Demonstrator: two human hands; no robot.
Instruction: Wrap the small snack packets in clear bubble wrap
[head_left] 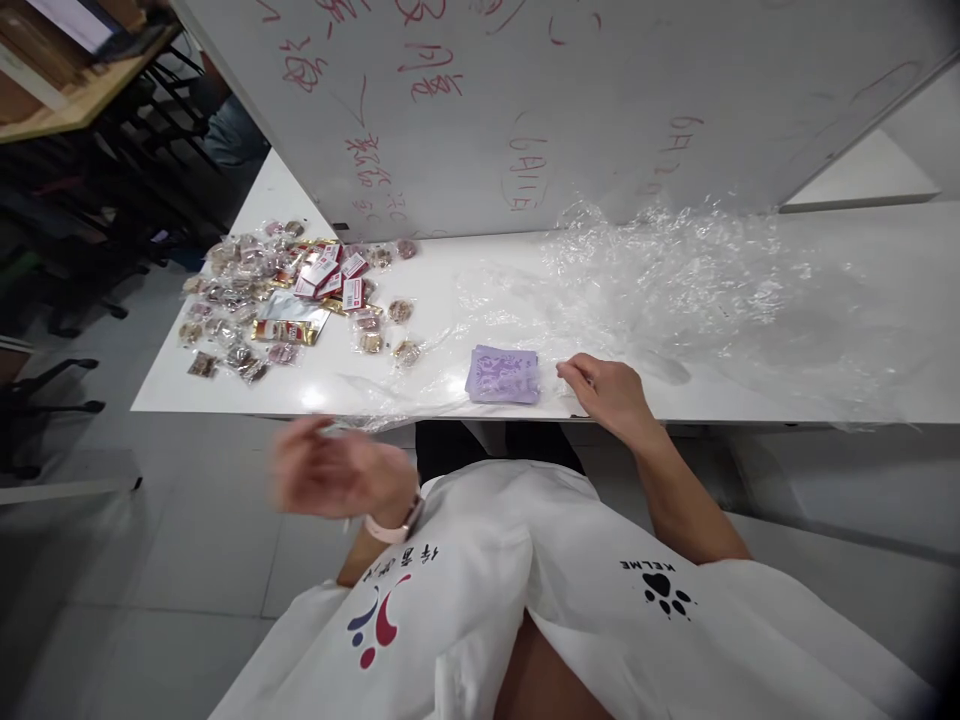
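A stack of purple patterned cards (pixel 501 376) lies near the front edge of the white table, slightly fanned. A strip of clear plastic film (pixel 420 385) stretches across and around the stack. My right hand (pixel 611 397) is just right of the cards, thumb and forefinger pinched together at the film's edge. My left hand (pixel 337 470), smeared by motion, is in front of the table edge at the left, close to a trailing end of film. Its fingers are too blurred to show whether they grip anything.
Wrapped small snacks (pixel 240 265), gold sachets and red-and-white little boxes (pixel 322 270) are heaped on the left of the table (pixel 442 260). A large crumpled plastic sheet (pixel 697 290) covers the right. A whiteboard (pixel 600 110) with red writing stands behind.
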